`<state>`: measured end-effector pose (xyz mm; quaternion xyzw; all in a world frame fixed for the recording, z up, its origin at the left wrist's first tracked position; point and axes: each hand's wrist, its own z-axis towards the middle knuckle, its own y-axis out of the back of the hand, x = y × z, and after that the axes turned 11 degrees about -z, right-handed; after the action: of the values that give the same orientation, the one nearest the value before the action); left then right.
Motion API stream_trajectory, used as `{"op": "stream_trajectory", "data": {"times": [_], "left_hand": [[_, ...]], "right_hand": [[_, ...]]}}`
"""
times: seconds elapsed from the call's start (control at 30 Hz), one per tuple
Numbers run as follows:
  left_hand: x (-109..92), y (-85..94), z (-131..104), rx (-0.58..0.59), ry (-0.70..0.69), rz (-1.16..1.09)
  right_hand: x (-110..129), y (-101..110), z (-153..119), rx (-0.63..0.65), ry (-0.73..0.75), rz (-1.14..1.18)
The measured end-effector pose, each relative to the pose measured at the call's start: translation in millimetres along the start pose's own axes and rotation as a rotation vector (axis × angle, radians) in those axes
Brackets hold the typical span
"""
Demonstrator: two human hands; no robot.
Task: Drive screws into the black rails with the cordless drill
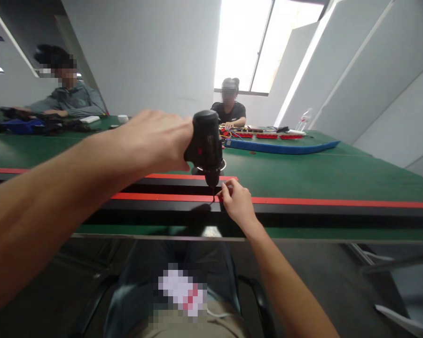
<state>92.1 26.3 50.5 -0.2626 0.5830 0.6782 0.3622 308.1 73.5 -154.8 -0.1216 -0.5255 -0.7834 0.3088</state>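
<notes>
My left hand (pixel 158 138) is wrapped around a black cordless drill (pixel 207 143), which points straight down. The drill's thin bit (pixel 213 193) reaches the red strip (pixel 303 202) along the top of a long black bar (pixel 303 213). Just right of the bit, my right hand (pixel 238 199) rests at the bar with thumb and finger pinched together; whatever lies between them is too small to make out. Behind runs a second black bar (pixel 176 184) with a red top strip, partly hidden by my left forearm.
Across the green table (pixel 356 169) lies a long blue curved strip (pixel 285 148). Red parts (pixel 267 136) with wires sit beyond it, near a plastic bottle (pixel 305 118). One person (pixel 229 110) sits opposite, another (pixel 75 98) at far left by a blue tray (pixel 23 125).
</notes>
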Motion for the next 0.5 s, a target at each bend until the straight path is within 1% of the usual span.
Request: {"op": "stream_trajectory", "data": {"times": [0.07, 0.1, 0.13, 0.27, 0.4, 0.5], "left_hand": [[-3, -10.8, 3, -0.019, -0.195, 0.28], [-3, -14.0, 5, -0.038, -0.258, 0.377], [-3, -16.1, 7, -0.048, -0.288, 0.428], [-7, -18.3, 9, -0.037, -0.287, 0.533], [-11, -19.5, 7, -0.061, -0.227, 0.646], [-9, -20.1, 6, -0.083, -0.234, 0.707]], "right_hand": [[2, 0, -2, -0.006, 0.001, -0.095], [4, 1, -3, -0.004, 0.005, -0.147], [6, 1, -4, 0.0, 0.012, -0.2], [11, 3, -8, 0.025, 0.041, -0.354], [14, 4, -13, 0.045, 0.061, -0.393], [16, 5, -15, 0.05, 0.084, -0.415]]}}
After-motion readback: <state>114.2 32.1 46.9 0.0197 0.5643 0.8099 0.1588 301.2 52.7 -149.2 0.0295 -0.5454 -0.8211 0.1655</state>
